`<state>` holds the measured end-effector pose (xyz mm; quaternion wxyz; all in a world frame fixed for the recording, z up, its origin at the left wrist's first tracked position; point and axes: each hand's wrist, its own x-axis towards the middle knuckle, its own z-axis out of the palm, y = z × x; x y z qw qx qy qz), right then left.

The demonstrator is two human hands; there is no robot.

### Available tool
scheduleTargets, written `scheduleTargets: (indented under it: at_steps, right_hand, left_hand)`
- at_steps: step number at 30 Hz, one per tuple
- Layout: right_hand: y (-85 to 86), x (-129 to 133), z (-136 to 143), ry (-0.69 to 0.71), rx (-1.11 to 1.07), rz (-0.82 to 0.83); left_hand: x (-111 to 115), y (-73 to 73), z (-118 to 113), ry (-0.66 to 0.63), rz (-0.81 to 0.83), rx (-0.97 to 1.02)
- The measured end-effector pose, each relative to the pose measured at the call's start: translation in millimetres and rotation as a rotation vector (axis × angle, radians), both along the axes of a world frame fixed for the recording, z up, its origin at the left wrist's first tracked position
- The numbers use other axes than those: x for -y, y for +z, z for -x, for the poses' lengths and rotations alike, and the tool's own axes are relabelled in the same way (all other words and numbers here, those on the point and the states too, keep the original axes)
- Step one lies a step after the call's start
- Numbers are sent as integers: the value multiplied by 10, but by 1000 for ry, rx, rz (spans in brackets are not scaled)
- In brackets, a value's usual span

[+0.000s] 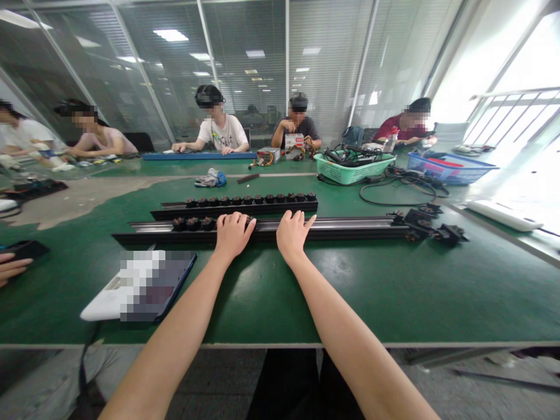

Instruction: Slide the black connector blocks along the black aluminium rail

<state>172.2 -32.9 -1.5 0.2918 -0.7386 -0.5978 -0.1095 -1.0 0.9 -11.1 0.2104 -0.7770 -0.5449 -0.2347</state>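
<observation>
Two hands [234, 236] apparently grip rail [345, 232].

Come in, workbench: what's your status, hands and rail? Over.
Left hand and right hand on near black rail. Small black parts lined up toward its left end. More black pieces crowd its right end.

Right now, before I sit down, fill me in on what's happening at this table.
Two bare hands are at the near rail: the left hand by its row of black parts, the right hand further along the rail. The far rail holds a longer row of similar parts. A loose cluster sits at the near rail's right end. Across the table, a person has both hands at a long blue strip.
</observation>
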Motion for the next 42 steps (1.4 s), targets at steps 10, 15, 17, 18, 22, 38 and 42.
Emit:
scheduleTargets:
  at_steps: [10,15,17,18,22,38,42]
  right_hand:
    - [16,17,-22,-7,-9,-2]
    - [9,15,-24,-8,-12,-6]
    - [2,9,-25,-8,-16,-3]
    - [-1,7,-26,-8,-18,-1]
    - [-1,4,-31,-6,-21,2]
    - [-18,-25,-61,-20,-37,-19]
    - [-8,-23,-74,-19,-32,-12]
  left_hand:
    - [-6,0,0,-6,3,5]
    - [6,9,-6,-7,21,21]
    - [9,11,-7,-5,23,21]
    - [10,11,-7,-5,23,19]
    - [7,12,-4,-2,22,12]
    - [5,19,0,-3,30,20]
    - [3,17,0,0,23,4]
